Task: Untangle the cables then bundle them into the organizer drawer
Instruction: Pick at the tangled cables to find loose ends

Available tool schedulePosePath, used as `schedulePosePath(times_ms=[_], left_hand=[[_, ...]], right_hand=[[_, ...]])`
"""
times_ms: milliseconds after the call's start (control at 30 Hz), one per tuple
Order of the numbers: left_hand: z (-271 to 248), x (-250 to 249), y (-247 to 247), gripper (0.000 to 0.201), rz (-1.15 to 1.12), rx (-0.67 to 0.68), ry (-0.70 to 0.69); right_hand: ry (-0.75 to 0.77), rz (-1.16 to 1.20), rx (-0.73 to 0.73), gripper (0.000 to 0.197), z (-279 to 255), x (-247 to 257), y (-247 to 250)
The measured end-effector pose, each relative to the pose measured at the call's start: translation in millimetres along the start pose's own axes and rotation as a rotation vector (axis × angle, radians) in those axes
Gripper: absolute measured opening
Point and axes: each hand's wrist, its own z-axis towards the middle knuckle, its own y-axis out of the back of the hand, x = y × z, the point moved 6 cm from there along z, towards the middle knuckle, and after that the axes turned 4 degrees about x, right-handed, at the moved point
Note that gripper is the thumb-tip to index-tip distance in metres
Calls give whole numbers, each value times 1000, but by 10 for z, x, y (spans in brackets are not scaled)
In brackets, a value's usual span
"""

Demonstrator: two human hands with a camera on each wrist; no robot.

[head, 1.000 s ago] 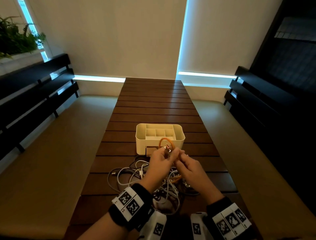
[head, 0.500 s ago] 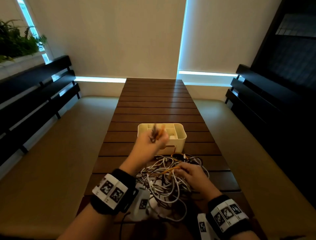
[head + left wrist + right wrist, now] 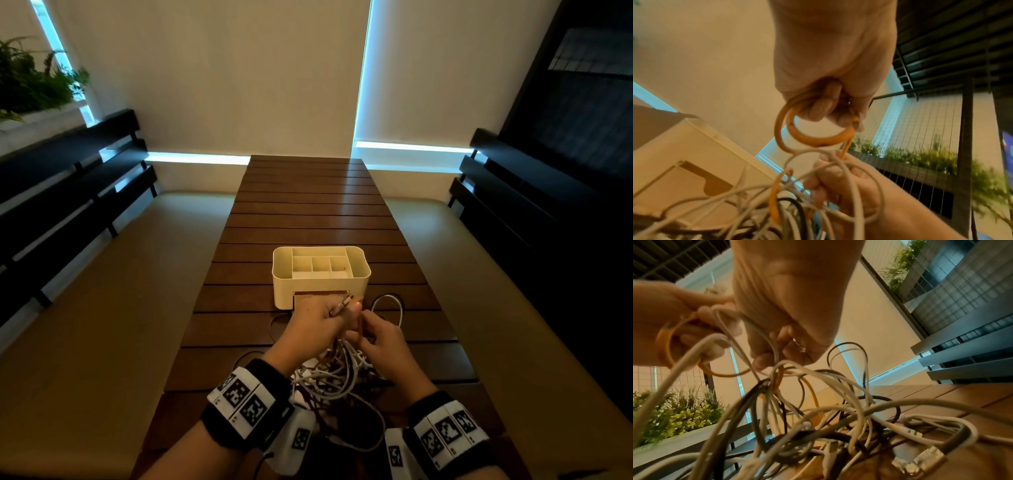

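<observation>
Slatted wood forms the table (image 3: 308, 205), with the organizer (image 3: 321, 274) at centre and its drawer slot facing the hands. Left hand (image 3: 317, 325) grips a coiled orange cable (image 3: 807, 133), plug ends protruding past the fingers toward the slot. Right hand (image 3: 380, 339), touching the left, pinches the orange strand running down into the cable tangle (image 3: 339, 380) directly below. The left hand is judged nearer the drawer. How far the drawer is open is hidden behind the hands; tangle crossings are unreadable.
</observation>
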Motion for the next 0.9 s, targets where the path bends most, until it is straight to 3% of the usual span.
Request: schedulePosePath(times_ms=[167, 333, 467, 633, 767, 900], left_hand=[[-8, -199, 88, 37, -395, -108, -16], [-54, -470, 306, 34, -490, -201, -150], [-81, -468, 365, 33, -604, -245, -157], [-32, -283, 239, 14, -417, -59, -84], [-10, 44, 165, 38, -334, -11, -23], [8, 358, 18, 63, -206, 65, 139]], right_hand=[[-5, 61, -22, 14, 99, 23, 31], [-22, 2, 40, 23, 150, -21, -16], [59, -17, 39, 14, 202, 93, -60], [48, -92, -12, 11, 235, 145, 48], [-56, 9, -178, 20, 178, 81, 178], [-25, 21, -312, 19, 131, 155, 282]])
